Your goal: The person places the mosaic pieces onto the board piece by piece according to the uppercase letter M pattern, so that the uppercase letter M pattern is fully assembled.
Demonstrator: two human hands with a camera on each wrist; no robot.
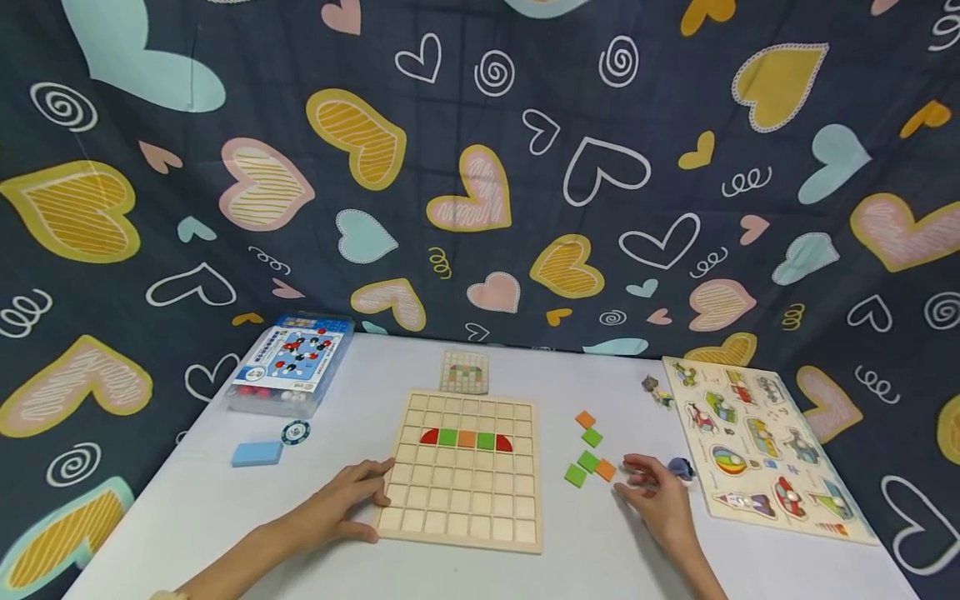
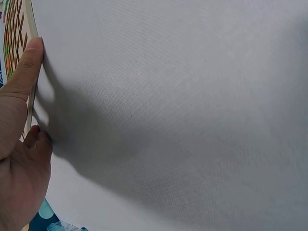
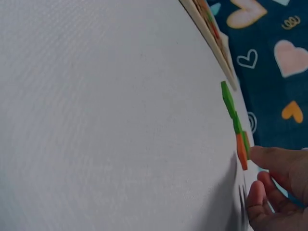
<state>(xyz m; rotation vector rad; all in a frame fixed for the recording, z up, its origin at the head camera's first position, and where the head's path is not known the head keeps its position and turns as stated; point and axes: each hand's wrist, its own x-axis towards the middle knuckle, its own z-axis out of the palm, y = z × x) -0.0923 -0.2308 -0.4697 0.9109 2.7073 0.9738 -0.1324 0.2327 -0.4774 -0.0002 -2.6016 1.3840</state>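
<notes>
Grid board point(image 1: 463, 467) lies mid-tabletop point(image 1: 225, 500), steadied at its near-left edge by the left hand point(image 1: 352, 500), fingers relaxed. Right hand point(image 1: 656, 500), fingers loosely curled and holding nothing, is touching the orange tile point(image 1: 605, 470) beside green tiles point(image 1: 581, 467). Risk: neighbouring tiles could be knocked, or the tile fumbled, being thin.

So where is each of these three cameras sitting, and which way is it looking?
Head: worn high, looking forward and down at the wooden grid board; both forearms show.
Left wrist: looks low across the table; left hand touches the board's edge.
Right wrist: skims the table toward the loose tiles; right hand beside them.
Shared: head view also shows those tiles.
</notes>
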